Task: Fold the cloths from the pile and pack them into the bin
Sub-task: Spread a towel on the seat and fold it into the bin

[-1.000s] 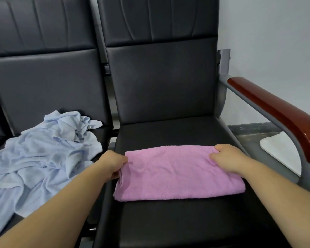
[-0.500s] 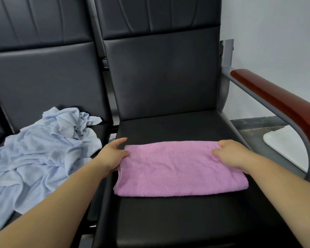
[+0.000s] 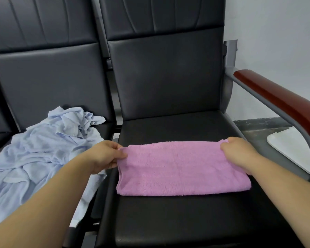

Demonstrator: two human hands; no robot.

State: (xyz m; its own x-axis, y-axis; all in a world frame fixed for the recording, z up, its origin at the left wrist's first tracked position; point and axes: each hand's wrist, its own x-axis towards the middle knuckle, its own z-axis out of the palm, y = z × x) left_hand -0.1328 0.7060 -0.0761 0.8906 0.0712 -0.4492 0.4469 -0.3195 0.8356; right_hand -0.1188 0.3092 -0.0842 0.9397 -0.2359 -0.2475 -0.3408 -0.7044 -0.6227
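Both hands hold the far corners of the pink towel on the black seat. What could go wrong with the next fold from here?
1. The left hand and right hand grip only the far corners of the pink towel; its middle may sag and the fold come out uneven.
2. The blue cloth pile lies close beside the left hand; it might get caught and dragged along.

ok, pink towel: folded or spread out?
Folded: the pink towel lies as a narrow band on the black seat, layered edges showing at its left end. Left hand and right hand pinch its far corners.
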